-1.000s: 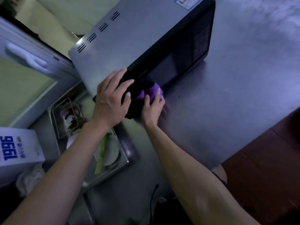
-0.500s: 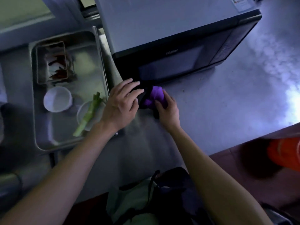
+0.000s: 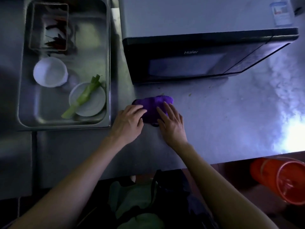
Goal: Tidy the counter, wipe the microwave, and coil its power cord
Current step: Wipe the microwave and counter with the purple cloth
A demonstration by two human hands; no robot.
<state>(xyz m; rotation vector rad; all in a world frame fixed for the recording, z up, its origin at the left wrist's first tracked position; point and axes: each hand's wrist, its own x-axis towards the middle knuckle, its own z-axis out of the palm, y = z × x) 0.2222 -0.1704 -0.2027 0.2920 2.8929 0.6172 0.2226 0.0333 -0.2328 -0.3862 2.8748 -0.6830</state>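
Pressing flat on a purple cloth (image 3: 153, 106), just in front of the Haier microwave (image 3: 194, 52) on the steel counter (image 3: 222, 123): left hand (image 3: 127, 123) and right hand (image 3: 171, 124), fingers straight and slightly spread, likely to fold or smooth it for wiping. Reads "Haier" on the door; top sticker (image 3: 280, 13) illegible. Power cord not visible.

To my left a steel tray (image 3: 108, 66) holds a white bowl (image 3: 50, 71) and a leek stalk (image 3: 82, 97); an orange bucket (image 3: 280, 179) stands below.
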